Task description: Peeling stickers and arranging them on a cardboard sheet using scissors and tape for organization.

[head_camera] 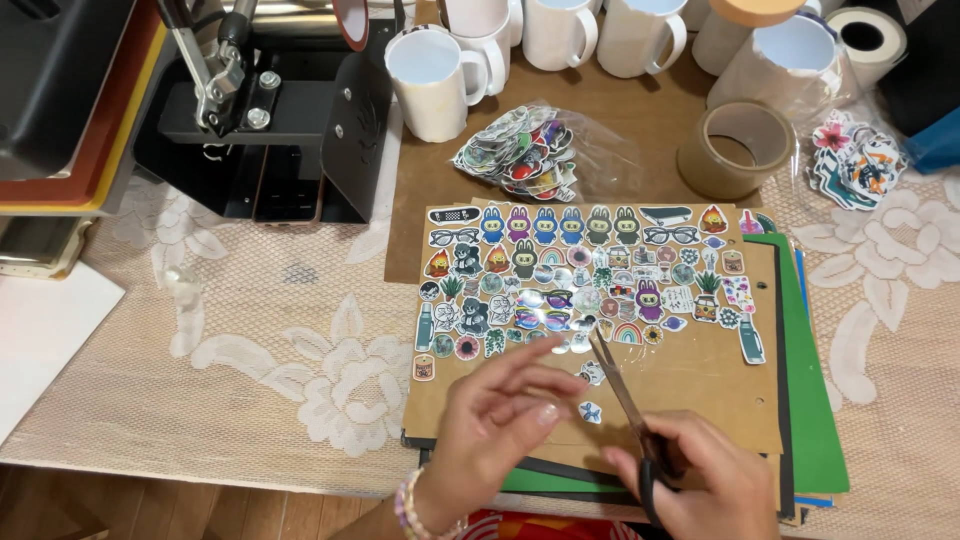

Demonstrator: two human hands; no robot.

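My right hand [700, 480] grips black-handled scissors [625, 400] at the near edge of a brown board [690, 380]; the blades point up toward the rows of small colourful stickers [590, 280] laid out on that board. My left hand [500, 425] hovers over the board's near part with its fingers spread and nothing visibly in it, the fingertips close to the scissor blades. A small blue sticker [591, 412] and another loose sticker [592, 373] lie between the two hands.
Under the board is a stack of green, black and blue sheets [815, 400]. Behind it lie a clear bag of stickers [520, 155], a tape roll [735, 150], several white mugs [435, 80] and another sticker pile [855, 160]. A black press machine [270, 120] stands at the back left on the lace tablecloth [250, 350].
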